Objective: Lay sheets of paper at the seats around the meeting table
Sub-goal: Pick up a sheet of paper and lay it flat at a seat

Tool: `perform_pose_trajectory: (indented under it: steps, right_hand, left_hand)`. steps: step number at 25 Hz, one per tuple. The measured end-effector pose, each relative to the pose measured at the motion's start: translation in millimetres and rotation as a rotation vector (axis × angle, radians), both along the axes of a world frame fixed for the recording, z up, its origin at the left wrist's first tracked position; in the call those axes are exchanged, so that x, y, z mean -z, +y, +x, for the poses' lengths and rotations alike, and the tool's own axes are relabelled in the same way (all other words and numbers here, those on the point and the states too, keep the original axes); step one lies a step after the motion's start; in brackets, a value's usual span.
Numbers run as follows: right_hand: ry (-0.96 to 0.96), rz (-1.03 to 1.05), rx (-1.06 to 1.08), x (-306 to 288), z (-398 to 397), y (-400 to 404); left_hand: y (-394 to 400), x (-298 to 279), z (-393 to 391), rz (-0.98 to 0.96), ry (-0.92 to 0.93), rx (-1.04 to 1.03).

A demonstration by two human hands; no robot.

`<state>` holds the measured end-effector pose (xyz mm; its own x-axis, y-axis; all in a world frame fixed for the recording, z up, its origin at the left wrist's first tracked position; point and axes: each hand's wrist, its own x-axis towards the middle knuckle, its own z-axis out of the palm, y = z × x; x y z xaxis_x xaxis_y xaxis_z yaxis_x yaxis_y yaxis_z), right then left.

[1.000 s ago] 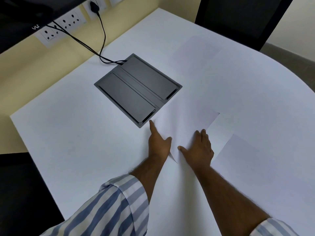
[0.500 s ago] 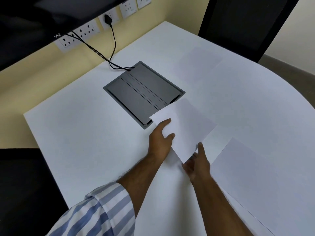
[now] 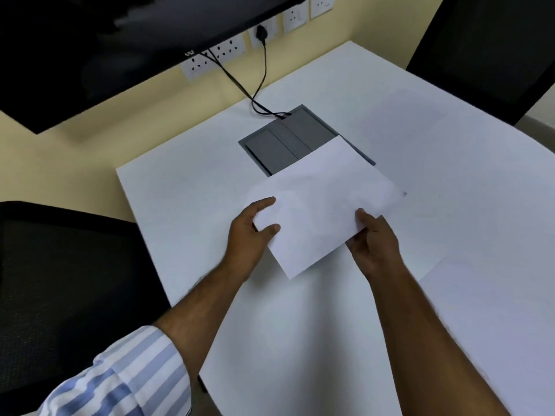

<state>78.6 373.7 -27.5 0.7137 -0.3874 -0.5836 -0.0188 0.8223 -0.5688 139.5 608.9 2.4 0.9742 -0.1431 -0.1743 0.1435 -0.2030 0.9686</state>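
Both my hands hold one white sheet of paper [image 3: 321, 205] lifted above the white meeting table [image 3: 186, 199]. My left hand [image 3: 250, 235] pinches its left edge, thumb on top. My right hand [image 3: 374, 241] grips its near right edge. The sheet's far corner covers part of the grey cable box [image 3: 279, 142]. Another sheet [image 3: 402, 118] lies flat at the far seat, faint against the tabletop. More paper [image 3: 420, 256] lies on the table to the right of my right hand.
A black chair [image 3: 60, 280] stands at the table's left side and another black chair [image 3: 486, 46] at the far right. Black cables [image 3: 258, 85] run from wall sockets [image 3: 228, 49] to the cable box. A dark screen [image 3: 90, 40] hangs on the yellow wall.
The sheet went from lying on the table under my fingers to being lifted in both hands, and it has moved left and up. My view has swung left toward the left chair.
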Motion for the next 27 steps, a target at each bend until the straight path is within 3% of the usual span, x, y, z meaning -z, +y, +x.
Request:
perform_pose_trajectory:
  steps: [6,11,16,21,27]
  right_hand:
    - [0.109,-0.315,-0.155,-11,23,87]
    - [0.21,-0.527,-0.177,7,53,169]
    - [0.357,-0.672,-0.245,56,78,226]
    - [0.545,-0.74,-0.319,96,88,254]
    - [0.581,-0.702,-0.28,112,93,261]
  left_hand:
    - [93,4,13,-0.124,0.088,-0.261]
    - [163,23,30,-0.117,0.196,-0.385]
    - [220,66,48,-0.082,0.447,-0.308]
    - [251,104,49,0.267,0.515,-0.021]
    - [253,121,48,0.596,0.341,0.099]
